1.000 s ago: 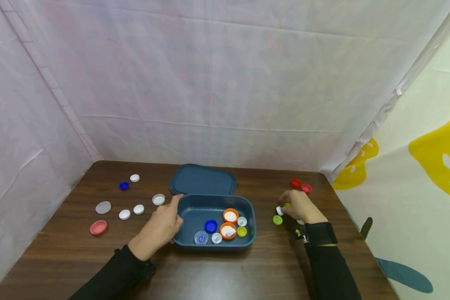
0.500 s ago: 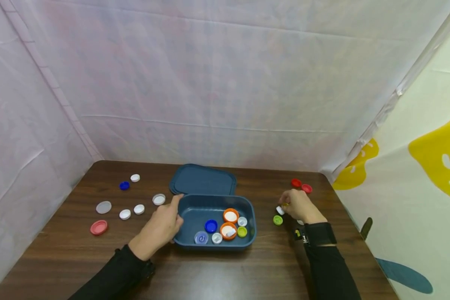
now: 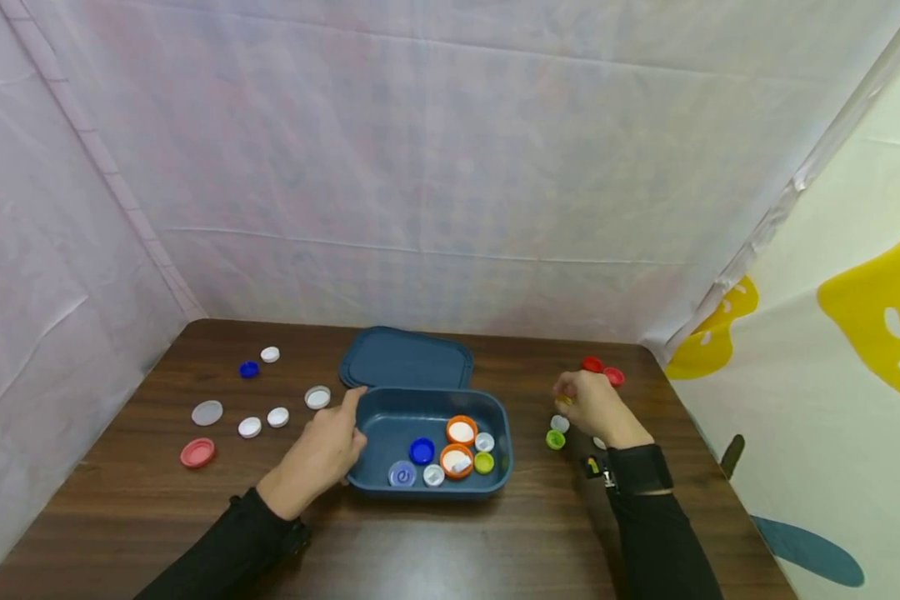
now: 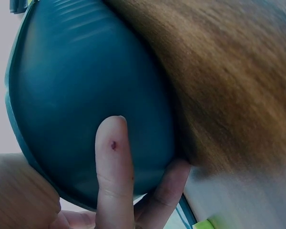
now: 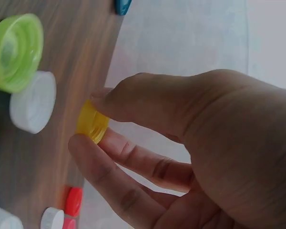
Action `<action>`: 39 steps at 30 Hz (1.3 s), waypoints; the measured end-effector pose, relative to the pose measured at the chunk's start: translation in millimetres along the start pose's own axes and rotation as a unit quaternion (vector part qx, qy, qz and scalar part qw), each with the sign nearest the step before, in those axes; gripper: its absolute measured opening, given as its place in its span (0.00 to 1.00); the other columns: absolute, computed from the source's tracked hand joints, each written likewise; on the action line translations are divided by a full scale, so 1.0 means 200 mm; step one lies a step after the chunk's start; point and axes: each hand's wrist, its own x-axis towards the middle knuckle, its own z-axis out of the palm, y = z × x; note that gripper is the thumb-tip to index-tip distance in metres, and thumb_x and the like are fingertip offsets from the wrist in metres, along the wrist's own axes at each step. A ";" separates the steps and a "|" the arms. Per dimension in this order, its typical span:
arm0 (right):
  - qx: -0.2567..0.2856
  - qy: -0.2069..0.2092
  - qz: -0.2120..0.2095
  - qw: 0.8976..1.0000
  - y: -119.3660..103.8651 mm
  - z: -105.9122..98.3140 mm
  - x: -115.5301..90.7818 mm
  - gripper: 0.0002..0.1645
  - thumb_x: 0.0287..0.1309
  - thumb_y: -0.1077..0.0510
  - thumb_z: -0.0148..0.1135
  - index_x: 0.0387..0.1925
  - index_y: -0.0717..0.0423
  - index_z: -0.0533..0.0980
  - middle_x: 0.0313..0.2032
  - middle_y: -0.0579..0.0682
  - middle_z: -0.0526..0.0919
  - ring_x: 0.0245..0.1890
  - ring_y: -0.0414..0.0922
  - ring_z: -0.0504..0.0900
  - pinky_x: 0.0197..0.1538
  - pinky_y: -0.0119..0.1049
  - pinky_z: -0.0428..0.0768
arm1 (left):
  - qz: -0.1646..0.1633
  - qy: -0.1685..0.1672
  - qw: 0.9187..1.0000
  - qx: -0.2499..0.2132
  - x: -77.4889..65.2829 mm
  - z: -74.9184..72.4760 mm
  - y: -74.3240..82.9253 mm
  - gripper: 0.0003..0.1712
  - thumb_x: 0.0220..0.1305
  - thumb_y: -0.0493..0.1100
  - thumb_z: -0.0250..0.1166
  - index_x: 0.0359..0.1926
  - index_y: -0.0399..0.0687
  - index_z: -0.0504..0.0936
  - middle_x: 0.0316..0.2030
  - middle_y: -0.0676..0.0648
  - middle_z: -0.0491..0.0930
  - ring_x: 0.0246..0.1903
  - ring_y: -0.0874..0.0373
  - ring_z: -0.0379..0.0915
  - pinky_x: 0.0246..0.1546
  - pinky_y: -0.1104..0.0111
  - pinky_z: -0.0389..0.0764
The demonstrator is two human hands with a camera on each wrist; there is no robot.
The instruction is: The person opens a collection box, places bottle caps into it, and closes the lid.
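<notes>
My right hand (image 3: 598,410) pinches a small yellow bottle cap (image 5: 89,119) between thumb and fingers, close over the right side of the table. Just below those fingertips, a white cap (image 3: 560,424) and a light green cap (image 3: 555,440) lie side by side. At the left end of a dark blue box (image 3: 429,493), my left hand (image 3: 324,452) grips the wall, one finger along the rim and others against the outside. Inside the box are a blue cap (image 3: 422,451), two orange caps with white insides (image 3: 461,431), a yellow-green cap (image 3: 483,462) and several pale ones.
The box's blue lid (image 3: 408,360) lies behind it. Left of the box are several white caps (image 3: 277,417), a blue cap (image 3: 249,369), a translucent disc (image 3: 207,412) and a pinkish-red lid (image 3: 197,452). Two red caps (image 3: 592,364) sit beyond my right hand. Fabric (image 3: 420,167) walls the table's back.
My right hand has lifted slightly away with the yellow cap, and the white cap, tilted at its fingertips before, now lies flat. The left hand and the box stay put.
</notes>
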 end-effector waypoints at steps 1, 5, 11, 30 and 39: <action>0.000 0.003 -0.003 1.000 -0.01 0.00 0.00 0.07 0.66 0.67 0.79 0.45 0.63 0.90 0.40 0.60 0.93 0.42 0.56 0.92 0.49 0.59 0.94 | 0.001 0.001 1.000 0.001 0.00 0.00 0.00 0.43 0.73 0.27 0.61 0.87 0.33 0.65 0.35 0.39 0.83 0.11 0.62 0.77 0.12 0.69 0.82; 0.001 0.009 -0.014 1.000 -0.08 -0.02 0.00 0.07 0.67 0.66 0.79 0.46 0.61 0.91 0.40 0.59 0.91 0.41 0.54 0.90 0.47 0.56 0.93 | 0.001 0.002 1.000 0.002 0.00 0.00 0.00 0.42 0.72 0.27 0.61 0.86 0.33 0.65 0.35 0.40 0.84 0.12 0.62 0.77 0.12 0.70 0.81; 0.008 0.011 -0.033 0.999 -0.20 -0.02 0.00 0.10 0.69 0.66 0.79 0.49 0.61 0.90 0.41 0.58 0.89 0.40 0.51 0.87 0.44 0.49 0.92 | 0.000 0.003 1.000 0.008 0.00 0.00 0.00 0.42 0.73 0.27 0.62 0.86 0.33 0.65 0.34 0.40 0.83 0.12 0.61 0.78 0.12 0.70 0.81; 0.070 -0.077 -0.189 0.976 -0.59 0.06 -0.08 0.12 0.72 0.66 0.79 0.53 0.58 0.90 0.49 0.54 0.90 0.49 0.51 0.94 0.54 0.44 0.98 | -0.007 -0.004 1.000 0.005 0.01 0.00 0.00 0.42 0.74 0.28 0.62 0.87 0.35 0.64 0.35 0.40 0.84 0.13 0.61 0.79 0.12 0.70 0.83; 0.078 -0.096 -0.181 0.976 -0.60 0.05 -0.09 0.11 0.75 0.65 0.76 0.56 0.60 0.90 0.51 0.59 0.90 0.52 0.56 0.94 0.57 0.49 0.97 | -0.016 -0.010 1.000 0.001 0.01 -0.01 0.01 0.43 0.75 0.28 0.61 0.88 0.36 0.64 0.36 0.39 0.84 0.14 0.60 0.80 0.13 0.69 0.84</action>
